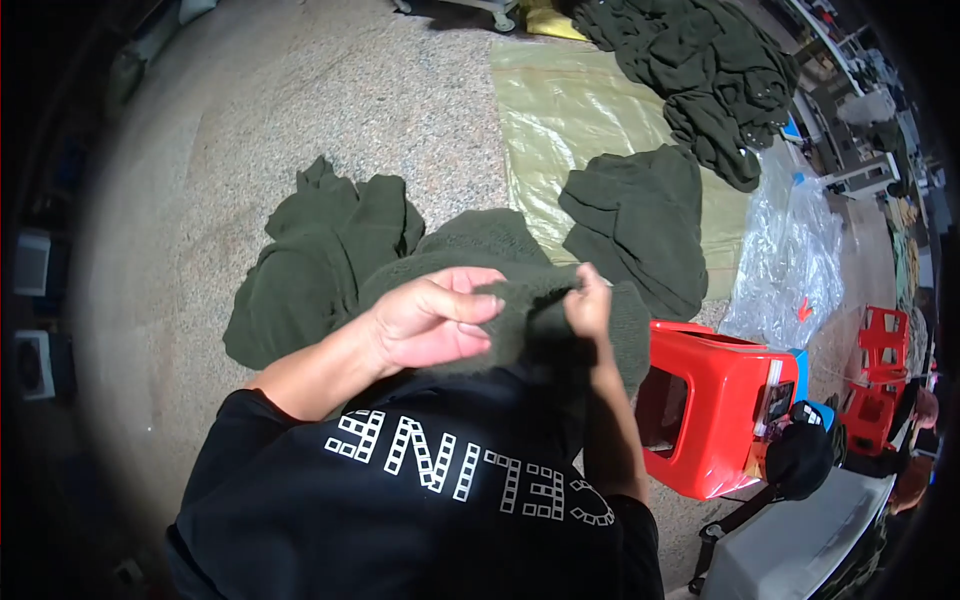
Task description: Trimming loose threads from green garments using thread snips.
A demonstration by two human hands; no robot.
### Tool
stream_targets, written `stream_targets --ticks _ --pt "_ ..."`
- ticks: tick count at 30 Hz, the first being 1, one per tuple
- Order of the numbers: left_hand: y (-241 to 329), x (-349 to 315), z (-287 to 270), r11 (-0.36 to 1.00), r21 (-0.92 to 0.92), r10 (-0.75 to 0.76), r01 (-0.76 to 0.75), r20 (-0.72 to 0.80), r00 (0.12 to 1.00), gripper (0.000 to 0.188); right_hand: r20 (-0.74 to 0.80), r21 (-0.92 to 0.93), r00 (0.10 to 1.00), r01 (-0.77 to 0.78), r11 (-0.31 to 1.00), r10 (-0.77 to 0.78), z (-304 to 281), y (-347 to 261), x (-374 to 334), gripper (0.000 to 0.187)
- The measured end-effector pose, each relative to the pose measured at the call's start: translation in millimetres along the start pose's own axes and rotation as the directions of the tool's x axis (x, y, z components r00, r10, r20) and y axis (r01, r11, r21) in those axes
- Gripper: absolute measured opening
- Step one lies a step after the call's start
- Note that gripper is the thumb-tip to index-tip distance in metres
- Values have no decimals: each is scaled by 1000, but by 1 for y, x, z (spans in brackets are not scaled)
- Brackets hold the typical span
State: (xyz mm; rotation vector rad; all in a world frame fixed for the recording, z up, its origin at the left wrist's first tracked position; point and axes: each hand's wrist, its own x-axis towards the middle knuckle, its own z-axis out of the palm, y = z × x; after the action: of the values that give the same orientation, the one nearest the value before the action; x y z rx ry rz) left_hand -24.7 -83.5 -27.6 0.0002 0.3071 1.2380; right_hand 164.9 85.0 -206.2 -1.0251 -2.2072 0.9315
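Note:
A dark green knit garment (480, 235) lies bunched over my lap, its surface fuzzy. My left hand (430, 318), palm turned up, has its thumb and curled fingers at the garment's edge, pinching the knit. My right hand (590, 308) is closed on the same garment further right, slightly smeared by motion. Between the two hands the cloth is stretched, with a dark fold near the right one. Which part of the garment this is, I cannot tell.
To the left lies a green garment heap (310, 260). A folded green garment (645, 225) rests on a yellowish plastic sheet (560, 110), with a larger pile (700, 70) beyond. Clear plastic (790, 250) and a red stool (715, 410) holding small items are at right.

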Motion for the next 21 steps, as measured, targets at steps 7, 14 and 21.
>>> stream_targets --ticks 7,14,21 --pt "34 11 -13 793 566 398 -225 -204 894 15 121 -182 993 6 983 16 -26 -51 -12 25" --pt "20 24 -11 507 835 520 -214 -98 849 11 387 267 865 227 937 -320 -68 -197 -41 43" --pt "7 22 -1 741 662 240 -111 -107 965 7 305 480 952 -122 869 -35 -77 -201 -26 15"
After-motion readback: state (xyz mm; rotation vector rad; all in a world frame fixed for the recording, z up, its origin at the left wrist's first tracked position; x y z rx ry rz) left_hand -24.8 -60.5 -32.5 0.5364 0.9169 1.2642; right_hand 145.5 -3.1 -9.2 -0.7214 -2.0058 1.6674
